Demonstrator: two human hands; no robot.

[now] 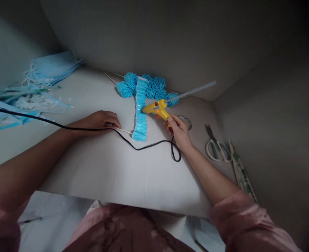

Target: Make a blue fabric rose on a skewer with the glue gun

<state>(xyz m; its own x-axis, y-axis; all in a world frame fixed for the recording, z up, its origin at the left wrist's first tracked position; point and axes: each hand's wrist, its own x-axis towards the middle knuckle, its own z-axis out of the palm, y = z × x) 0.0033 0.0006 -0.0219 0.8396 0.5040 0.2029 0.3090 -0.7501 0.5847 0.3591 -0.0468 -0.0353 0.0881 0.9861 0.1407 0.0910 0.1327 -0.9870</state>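
My right hand [180, 131] is wrapped round the handle of a yellow glue gun [158, 107]. A long clear glue stick [193, 91] juts from the back of the gun. Its nozzle points left and meets a pleated blue strip [141, 120], which lies lengthwise away from me with shiny patches along it. My left hand [104, 120] is closed on a thin wooden stick [123, 130], whose far end reaches the near end of the strip. Behind the strip sit several blue rosette flowers [158, 84], some with sticks attached.
A black cord [138, 149] crosses the table and passes over my left wrist. Face masks [55, 68] and cut scraps [26, 101] lie at the left. A tape roll [187, 120], scissors [217, 148] and sticks [238, 166] lie right. Walls close in the back and right.
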